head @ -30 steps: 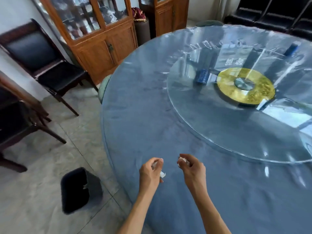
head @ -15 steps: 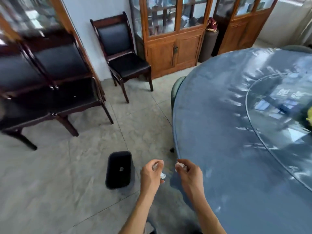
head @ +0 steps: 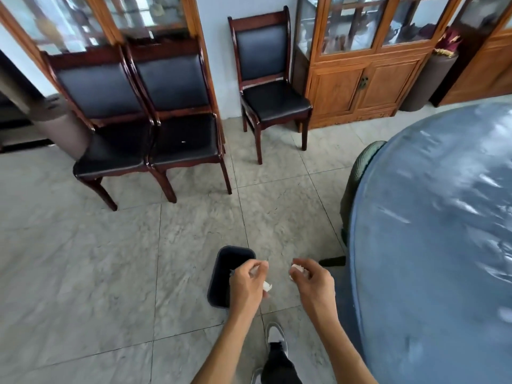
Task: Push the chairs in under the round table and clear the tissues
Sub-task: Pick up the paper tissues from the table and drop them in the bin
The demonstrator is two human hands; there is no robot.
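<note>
A small black rectangular plastic waste bin (head: 225, 275) stands on the pale grey marbled floor tiles (head: 83, 273). Against the white wall (head: 214, 12), two honey-coloured wooden cabinets with glazed upper doors (head: 357, 67) rise. Beside the right one stands a dark grey cylindrical stand (head: 426, 81), topped with a maroon and gold cloth (head: 446, 41).
</note>
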